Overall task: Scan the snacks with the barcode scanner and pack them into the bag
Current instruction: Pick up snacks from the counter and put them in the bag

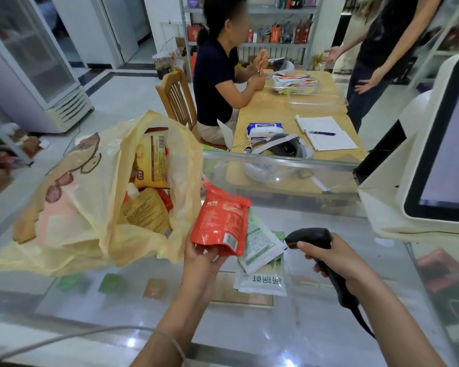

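Red snack pouch [220,221] is being pinched at its near edge by the left hand [200,258]; the right hand [334,263] is gripping the barcode scanner [313,235].

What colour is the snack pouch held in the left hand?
The snack pouch is red, seen in the head view.

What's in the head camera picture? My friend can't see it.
The left hand holds a red snack pouch beside the open yellow bag, while the right hand points a black barcode scanner toward it. Green-and-white packets lie on the glass counter.
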